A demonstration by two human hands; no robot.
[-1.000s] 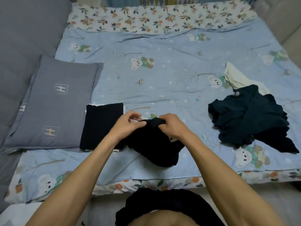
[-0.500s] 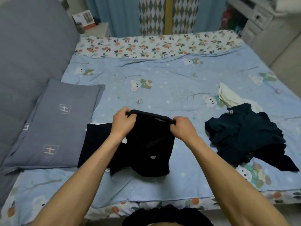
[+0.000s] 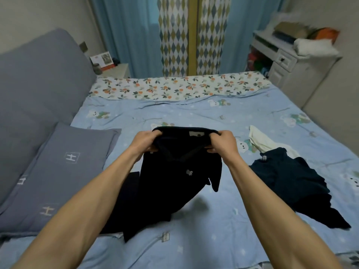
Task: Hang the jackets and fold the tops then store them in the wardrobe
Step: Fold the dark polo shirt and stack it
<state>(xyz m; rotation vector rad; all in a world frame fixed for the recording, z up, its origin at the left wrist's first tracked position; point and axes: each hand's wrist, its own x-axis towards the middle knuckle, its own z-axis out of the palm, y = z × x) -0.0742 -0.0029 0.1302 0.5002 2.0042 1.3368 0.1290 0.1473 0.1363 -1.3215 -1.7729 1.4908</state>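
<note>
You're at the folding step: your left hand [image 3: 146, 141] and right hand [image 3: 223, 143] each pinch the black top [image 3: 174, 175] by its collar; next, spread it flat on the bed [image 3: 194, 117].

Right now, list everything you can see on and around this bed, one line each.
black top: one, black with a small pale chest emblem, held up by its collar over the bed's near middle
folded garment: one, black, on the bed behind the held top, mostly hidden
heap of clothes: one, dark teal, on the bed's right side
cream garment: one, off-white, under the heap's far edge
pillow: one, grey, on the bed's left side
bedsheet: one, light blue with bear prints
curtains: blue with a diamond-pattern panel, beyond the bed
cabinet: one, white, far right
left hand: fingers gripping the collar's left end
right hand: fingers gripping the collar's right end
</note>
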